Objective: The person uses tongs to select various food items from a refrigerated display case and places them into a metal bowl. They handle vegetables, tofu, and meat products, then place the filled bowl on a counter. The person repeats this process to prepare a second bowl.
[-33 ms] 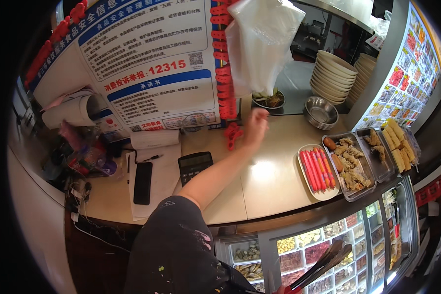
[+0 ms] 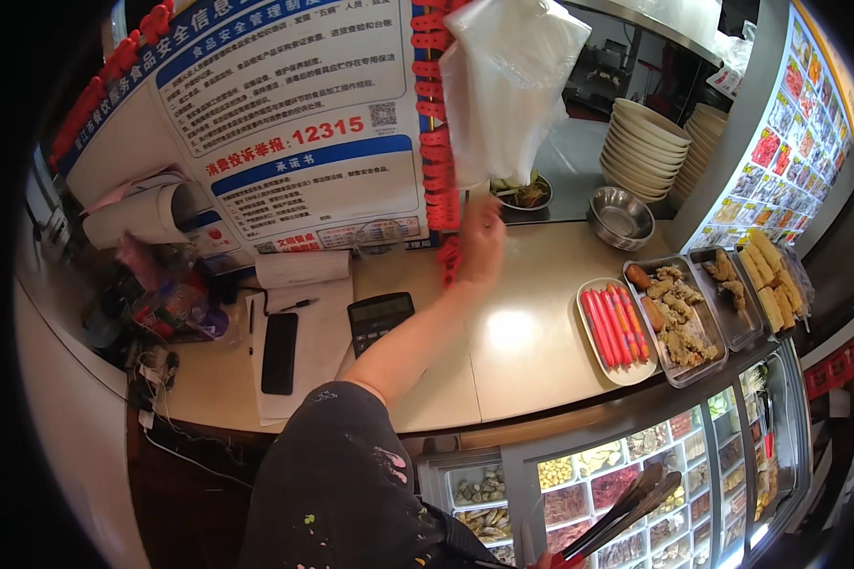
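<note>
My left hand (image 2: 484, 242) reaches over the counter beside the board, just below a bunch of clear plastic bags (image 2: 512, 85). Its fingers are curled and smeared by motion, so whether they grip anything is unclear. Close by, a column of red plastic tags (image 2: 435, 142) hangs along the board's edge. More red tags (image 2: 450, 258) are at its foot, partly behind my hand. At the bottom edge my right hand (image 2: 544, 561), mostly out of view, is closed on a pair of tongs (image 2: 621, 512) with dark tips, over the glass-topped food case.
A calculator (image 2: 380, 318), phone (image 2: 278, 353) and papers lie at left. Steel bowls (image 2: 621, 216) and stacked pale bowls (image 2: 643, 152) stand at the back. On the right are a plate of red sausages (image 2: 617, 327), a tray of fried food (image 2: 678, 322) and a display case (image 2: 598, 484).
My left hand has moved slightly left, toward the red tags and the board's edge, and now covers part of the lower tags. The tongs stay nearly where they were.
</note>
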Motion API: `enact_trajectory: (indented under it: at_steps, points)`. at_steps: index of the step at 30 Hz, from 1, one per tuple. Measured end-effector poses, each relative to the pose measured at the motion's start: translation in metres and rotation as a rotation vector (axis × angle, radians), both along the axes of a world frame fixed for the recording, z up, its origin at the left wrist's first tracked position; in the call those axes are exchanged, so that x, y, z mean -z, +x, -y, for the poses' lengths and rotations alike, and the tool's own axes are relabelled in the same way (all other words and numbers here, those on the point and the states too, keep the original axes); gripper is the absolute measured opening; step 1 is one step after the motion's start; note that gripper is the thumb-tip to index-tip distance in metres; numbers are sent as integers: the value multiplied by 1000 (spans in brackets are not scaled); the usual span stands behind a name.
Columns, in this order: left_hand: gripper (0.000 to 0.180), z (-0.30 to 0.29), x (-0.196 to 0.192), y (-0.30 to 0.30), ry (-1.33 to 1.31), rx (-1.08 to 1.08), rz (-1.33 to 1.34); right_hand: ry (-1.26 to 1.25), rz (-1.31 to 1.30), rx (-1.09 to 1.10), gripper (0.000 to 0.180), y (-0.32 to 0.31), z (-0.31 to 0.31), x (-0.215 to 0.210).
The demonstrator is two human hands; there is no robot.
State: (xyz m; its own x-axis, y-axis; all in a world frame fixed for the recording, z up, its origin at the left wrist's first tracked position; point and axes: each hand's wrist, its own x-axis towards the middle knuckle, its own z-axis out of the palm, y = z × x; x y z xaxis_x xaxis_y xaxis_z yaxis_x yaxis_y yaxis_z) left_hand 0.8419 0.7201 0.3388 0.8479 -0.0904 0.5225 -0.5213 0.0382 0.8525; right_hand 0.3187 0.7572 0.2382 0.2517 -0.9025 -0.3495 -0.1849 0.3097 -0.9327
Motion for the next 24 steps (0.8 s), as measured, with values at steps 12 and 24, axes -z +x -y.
enact_trajectory:
  at_steps: [12, 24]
  points:
    - [64, 44, -131, -28, -22, -157, 455, -107, -48, -38, 62, -21, -25, 34]
    - [53, 49, -126, 15, 46, -242, 446, -183, -238, -13, 57, -15, -33, 16]
